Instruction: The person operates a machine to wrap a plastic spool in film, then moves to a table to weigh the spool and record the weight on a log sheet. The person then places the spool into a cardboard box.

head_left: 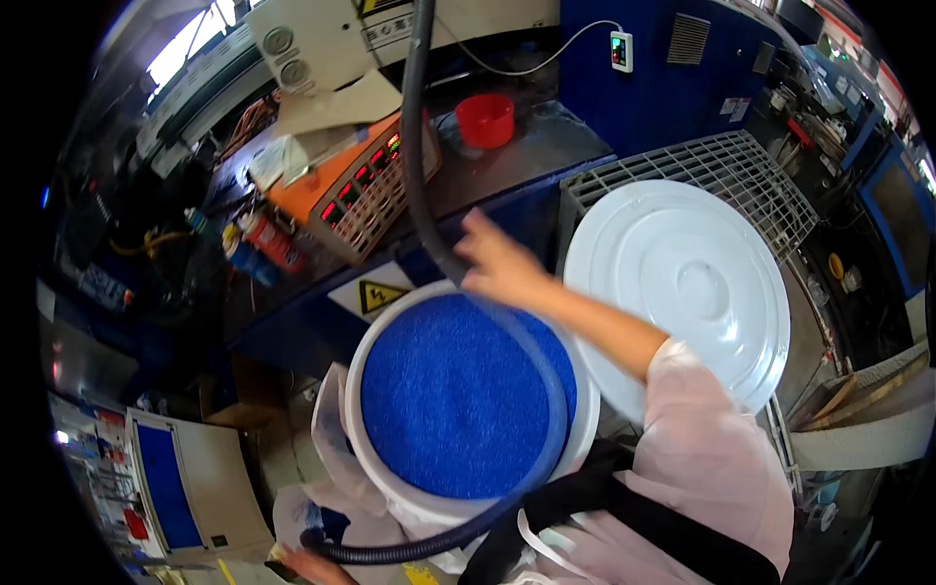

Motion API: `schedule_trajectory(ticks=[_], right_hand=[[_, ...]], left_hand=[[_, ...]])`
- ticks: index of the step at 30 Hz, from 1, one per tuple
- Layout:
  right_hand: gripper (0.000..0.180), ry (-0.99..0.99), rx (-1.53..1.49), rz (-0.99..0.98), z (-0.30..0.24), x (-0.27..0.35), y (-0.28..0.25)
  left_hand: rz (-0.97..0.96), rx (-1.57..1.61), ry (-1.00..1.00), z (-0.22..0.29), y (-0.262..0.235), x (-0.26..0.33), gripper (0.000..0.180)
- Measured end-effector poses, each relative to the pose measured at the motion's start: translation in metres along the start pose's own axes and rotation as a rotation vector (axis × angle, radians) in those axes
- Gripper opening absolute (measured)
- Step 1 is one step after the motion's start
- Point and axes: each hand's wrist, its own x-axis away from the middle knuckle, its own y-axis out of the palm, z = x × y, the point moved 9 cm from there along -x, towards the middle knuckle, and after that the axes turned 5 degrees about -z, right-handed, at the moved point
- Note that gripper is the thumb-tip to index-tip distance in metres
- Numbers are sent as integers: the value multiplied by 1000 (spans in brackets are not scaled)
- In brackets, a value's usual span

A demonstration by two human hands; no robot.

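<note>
A large round white bin (358, 444) stands before me, filled with bright blue pellets (453, 400). A ribbed, flexible hose (421, 554) comes down from above, bends across the bin's right side and curls round its near rim. At the lower edge, my left hand (317, 565) is closed at the hose's dark end, partly cut off by the picture. My right hand (502, 265), smeared by motion, reaches over the bin's far rim beside the hose. Its fingers look spread, and whether they touch the hose is unclear. A translucent plastic bag (331, 424) hangs around the bin's left side.
A white round lid (673, 278) leans at the right against a metal grating (702, 175). Behind the bin, a blue machine bench carries an orange control box (341, 185), a red bowl (485, 121) and spray cans (268, 244). A white-and-blue cabinet (195, 478) stands left.
</note>
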Motion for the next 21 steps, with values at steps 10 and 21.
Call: schedule_trajectory(ticks=[10,21], right_hand=[[32,508,1110,322,291,-123,-347],[41,647,1148,258,309,-138,-355]], left_hand=[[-490,311,123,285,33,-12,41],[-702,347,140,339,38,-1,40]])
